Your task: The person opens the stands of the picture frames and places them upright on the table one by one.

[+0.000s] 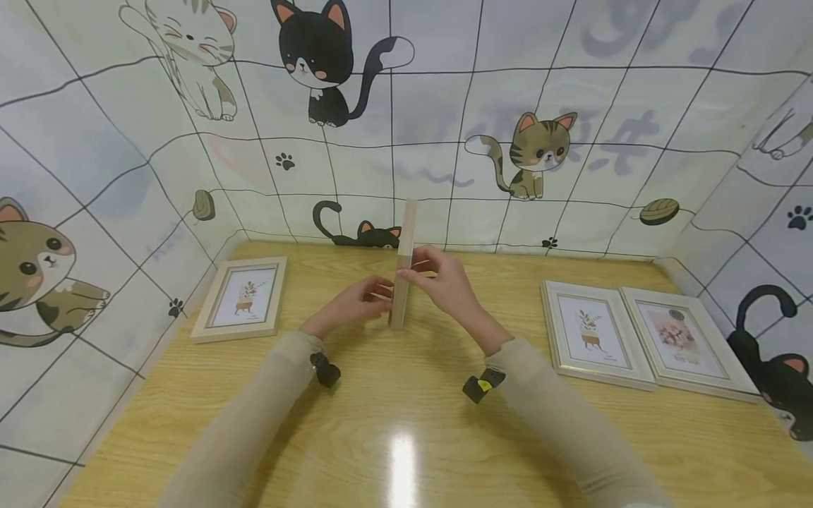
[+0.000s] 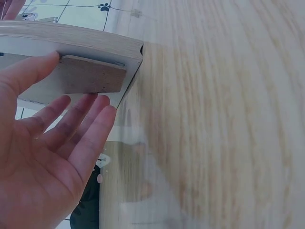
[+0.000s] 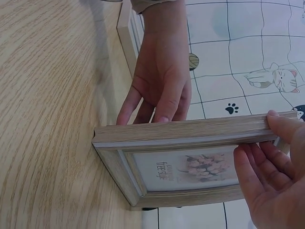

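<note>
A light wood picture frame (image 1: 401, 282) stands upright on the table, seen edge-on in the head view. My right hand (image 1: 447, 282) pinches its near side edge, thumb on the outside and fingertips on the front. That front, in the right wrist view, shows a pink flower print (image 3: 205, 167) behind the pane. On the back side is my left hand (image 1: 356, 303), its fingers spread and lightly bent. In the left wrist view a brown stand flap (image 2: 95, 75) lies against the back. The left thumb reaches the flap's corner, with fingertips at its lower edge.
At the left lies a picture frame (image 1: 241, 300) with a plant print. Two more, a plant-print frame (image 1: 643, 381) and a flower-print frame (image 1: 739, 388), lie side by side on the right of the wooden table (image 1: 356, 437). A cat-patterned cloth (image 1: 432, 113) hangs behind.
</note>
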Tool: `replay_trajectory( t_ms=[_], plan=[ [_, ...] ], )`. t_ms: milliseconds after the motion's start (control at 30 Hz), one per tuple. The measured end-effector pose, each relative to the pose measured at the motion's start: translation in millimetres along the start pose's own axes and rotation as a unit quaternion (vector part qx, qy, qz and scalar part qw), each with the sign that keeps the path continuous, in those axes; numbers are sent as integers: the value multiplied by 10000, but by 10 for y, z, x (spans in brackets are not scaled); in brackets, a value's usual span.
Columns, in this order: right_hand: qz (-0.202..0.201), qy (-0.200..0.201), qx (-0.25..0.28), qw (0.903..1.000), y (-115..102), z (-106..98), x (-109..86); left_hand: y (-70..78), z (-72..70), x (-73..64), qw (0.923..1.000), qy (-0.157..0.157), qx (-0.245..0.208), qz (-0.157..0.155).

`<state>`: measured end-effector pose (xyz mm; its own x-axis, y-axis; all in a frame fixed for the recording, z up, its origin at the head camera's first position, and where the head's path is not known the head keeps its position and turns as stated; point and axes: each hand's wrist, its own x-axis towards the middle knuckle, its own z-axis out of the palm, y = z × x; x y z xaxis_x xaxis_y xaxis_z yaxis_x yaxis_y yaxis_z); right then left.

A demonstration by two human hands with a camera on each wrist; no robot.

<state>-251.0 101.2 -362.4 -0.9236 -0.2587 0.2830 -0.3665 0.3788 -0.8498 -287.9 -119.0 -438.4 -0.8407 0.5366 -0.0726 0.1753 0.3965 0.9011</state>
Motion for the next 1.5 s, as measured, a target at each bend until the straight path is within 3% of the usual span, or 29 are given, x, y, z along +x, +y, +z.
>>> replay_trajectory(
  t_ms=[500, 1500],
  plan=[
    [44, -50, -10, 10000, 7, -1, 11, -15, -5, 16, 9997, 74, -165, 135],
    [146, -100, -58, 9998, -22, -13, 4, -44, -111, -102, 9988, 322, 294, 241]
  ],
)
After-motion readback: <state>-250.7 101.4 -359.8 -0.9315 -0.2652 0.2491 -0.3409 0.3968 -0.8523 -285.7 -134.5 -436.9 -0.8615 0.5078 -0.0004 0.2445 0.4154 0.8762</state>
